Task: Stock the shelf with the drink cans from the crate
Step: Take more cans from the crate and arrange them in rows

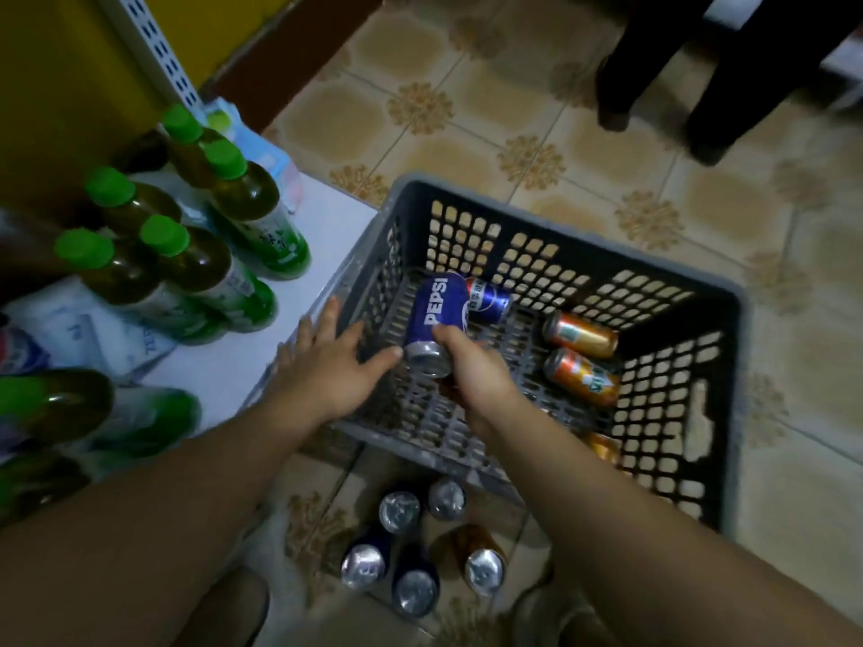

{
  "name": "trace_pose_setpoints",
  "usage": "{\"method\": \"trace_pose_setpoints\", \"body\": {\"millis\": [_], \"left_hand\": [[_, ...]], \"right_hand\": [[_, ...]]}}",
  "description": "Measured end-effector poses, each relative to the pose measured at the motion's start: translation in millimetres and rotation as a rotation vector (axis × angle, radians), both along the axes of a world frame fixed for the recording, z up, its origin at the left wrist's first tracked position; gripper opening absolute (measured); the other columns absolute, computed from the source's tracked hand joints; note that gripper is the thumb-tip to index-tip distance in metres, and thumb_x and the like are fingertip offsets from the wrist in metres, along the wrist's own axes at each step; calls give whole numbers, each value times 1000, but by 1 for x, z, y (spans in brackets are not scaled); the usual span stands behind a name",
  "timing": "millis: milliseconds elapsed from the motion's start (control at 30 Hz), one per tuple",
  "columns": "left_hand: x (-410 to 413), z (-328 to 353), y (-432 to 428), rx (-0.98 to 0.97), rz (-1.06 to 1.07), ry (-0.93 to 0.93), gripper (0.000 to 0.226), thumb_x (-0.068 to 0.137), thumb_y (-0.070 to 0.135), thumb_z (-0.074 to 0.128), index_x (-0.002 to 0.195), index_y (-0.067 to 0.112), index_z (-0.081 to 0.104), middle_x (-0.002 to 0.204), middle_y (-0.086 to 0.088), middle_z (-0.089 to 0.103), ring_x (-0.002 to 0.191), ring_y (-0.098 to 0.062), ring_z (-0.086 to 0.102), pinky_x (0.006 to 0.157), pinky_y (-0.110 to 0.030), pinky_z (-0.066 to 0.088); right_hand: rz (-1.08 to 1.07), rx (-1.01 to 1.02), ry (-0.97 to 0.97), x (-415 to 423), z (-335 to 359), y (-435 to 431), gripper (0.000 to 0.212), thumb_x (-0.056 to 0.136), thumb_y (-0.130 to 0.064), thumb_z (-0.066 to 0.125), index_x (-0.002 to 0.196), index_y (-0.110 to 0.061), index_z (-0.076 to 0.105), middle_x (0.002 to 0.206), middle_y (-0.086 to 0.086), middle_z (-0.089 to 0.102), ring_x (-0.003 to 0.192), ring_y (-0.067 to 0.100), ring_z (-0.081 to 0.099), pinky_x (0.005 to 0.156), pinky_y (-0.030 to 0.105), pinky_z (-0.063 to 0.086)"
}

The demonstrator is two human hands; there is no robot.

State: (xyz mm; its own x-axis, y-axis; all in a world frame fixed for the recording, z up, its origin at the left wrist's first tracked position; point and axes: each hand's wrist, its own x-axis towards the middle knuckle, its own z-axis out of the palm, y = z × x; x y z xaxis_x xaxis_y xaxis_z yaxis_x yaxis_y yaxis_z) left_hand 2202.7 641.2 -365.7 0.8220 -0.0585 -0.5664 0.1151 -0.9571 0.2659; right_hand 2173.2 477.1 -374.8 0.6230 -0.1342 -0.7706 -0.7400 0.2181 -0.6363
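The Pepsi can (436,315) is a smooth metal cylinder, dark blue with white letters. It is held tilted inside the crate (733,366), over the left part, with one silver end toward the camera. The right hand (471,366) grips it, fingers curled round the body. The left hand (327,361) lies on the crate's left rim with fingers spread, and its thumb is just beside the can's silver end.

Lying in the crate I count one second blue can (488,298), just behind the held one, and two orange cans (581,354) at the right side. A third orange can (602,448) is half hidden by the right forearm.

On the tiled floor, at the crate's near side, five standing cans (413,548) show round silver tops.

The crate is grey plastic, square, with a lattice of holes. Just left of it is the white shelf (327,217), which carries bottles with green caps (205,254).
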Motion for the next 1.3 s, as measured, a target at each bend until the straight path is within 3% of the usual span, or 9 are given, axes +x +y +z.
{"method": "trace_pose_setpoints", "body": {"millis": [133,267,433,567,667,800,900,1133,1300], "left_hand": [[-20,97,-30,-641,456,82,61,88,67,35,136,29,44,139,-2,50,121,-22,51,100,-40,42],[-60,203,-27,-894,464,-56,41,94,34,54,132,31,40,106,4,64,74,-2,64,54,-17,49],[-112,318,14,-970,435,-277,66,71,20,82,121,22,40,105,1,63,90,-18,66,76,-37,58],[-169,393,62,-1069,361,-429,62,66,4,82,112,24,47,102,-1,64,85,-12,66,74,-28,56],[-214,433,99,-1057,317,-513,48,75,-2,73,107,24,50,99,0,65,82,-11,65,74,-25,55],[-271,478,151,-881,380,-664,58,78,19,76,127,22,45,108,0,63,88,-11,63,72,-27,52],[-311,500,193,-763,487,-768,78,78,21,76,143,23,31,113,-1,55,95,-18,61,79,-36,55],[-376,528,276,-631,615,-800,53,74,17,80,119,15,53,107,-8,65,93,-24,68,79,-43,58],[-420,531,319,-583,702,-874,48,76,7,76,114,22,51,96,7,62,85,-11,63,65,-27,56]], "right_hand": [[62,-155,-205,-45,94,3,47,83,-28,71,125,-12,59,110,5,69,98,21,67,91,40,54],[102,-222,-447,-85,185,20,43,79,-17,76,119,-16,59,106,0,68,92,10,66,81,23,54],[201,-444,-758,-138,281,65,72,64,-38,82,128,-24,53,119,-1,57,104,13,59,90,30,50],[261,-239,-880,-177,347,93,66,74,-25,81,131,-27,46,119,0,57,102,12,61,78,19,54],[378,-210,-976,-200,380,126,69,60,-35,81,123,-23,55,108,-3,68,95,12,68,84,37,57],[507,-156,-1092,-236,414,183,56,73,-17,82,118,-26,50,101,-14,62,88,0,63,73,16,51],[626,-108,-1133,-259,431,227,62,75,-21,81,127,-21,48,106,-12,62,93,4,63,79,25,53],[866,-106,-1214,-292,453,306,67,75,-29,80,130,-23,43,115,-8,60,102,12,62,89,34,53],[1056,-89,-1250,-312,458,365,72,77,-29,78,137,-23,38,123,-4,58,108,15,59,89,32,51]]}}
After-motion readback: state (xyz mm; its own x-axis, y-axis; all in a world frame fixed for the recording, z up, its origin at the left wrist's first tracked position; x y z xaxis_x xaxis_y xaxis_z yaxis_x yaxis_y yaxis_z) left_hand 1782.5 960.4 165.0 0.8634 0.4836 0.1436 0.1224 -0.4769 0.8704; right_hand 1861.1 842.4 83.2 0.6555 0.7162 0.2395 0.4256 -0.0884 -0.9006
